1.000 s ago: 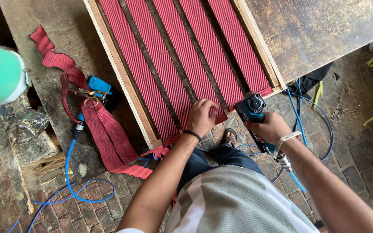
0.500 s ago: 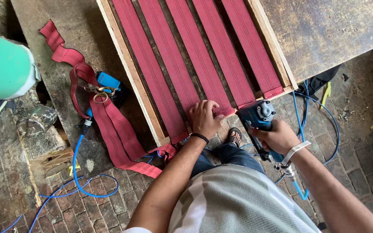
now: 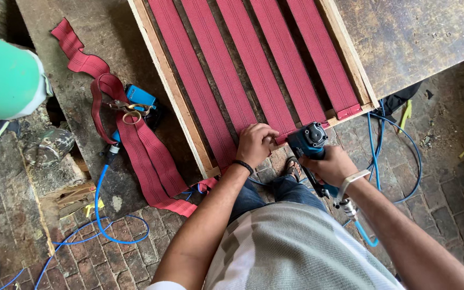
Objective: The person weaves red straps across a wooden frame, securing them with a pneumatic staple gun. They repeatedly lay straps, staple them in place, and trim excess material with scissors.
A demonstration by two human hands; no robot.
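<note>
Hands meet at the near edge of a wooden frame (image 3: 170, 88) that lies on a worn workbench (image 3: 420, 37). Four red straps (image 3: 232, 70) run lengthwise across the frame, side by side with dark gaps between them. The left hand (image 3: 254, 144) is pressed down on the near end of one of the middle straps, fingers curled over the webbing right at the frame's lower rail — it pins the strap rather than wrapping fully around it. A dark band sits on that wrist.

Just to its right, the right hand (image 3: 331, 165) is closed tightly around the grip of a blue air stapler (image 3: 308, 140), whose head sits at the frame's edge, touching or nearly touching the strap end beside the left fingers. A blue hose (image 3: 398, 156) trails from the tool's handle and loops over the brick floor (image 3: 447, 188).

On the left part of the bench lies a loose length of red strap (image 3: 140, 156), folded and draped off the edge, with a second blue tool (image 3: 140, 98) and a metal ring resting on it. A green cylinder (image 3: 4, 80) sits at the far left — another blue hose (image 3: 100, 215) curls on the floor below it.
</note>
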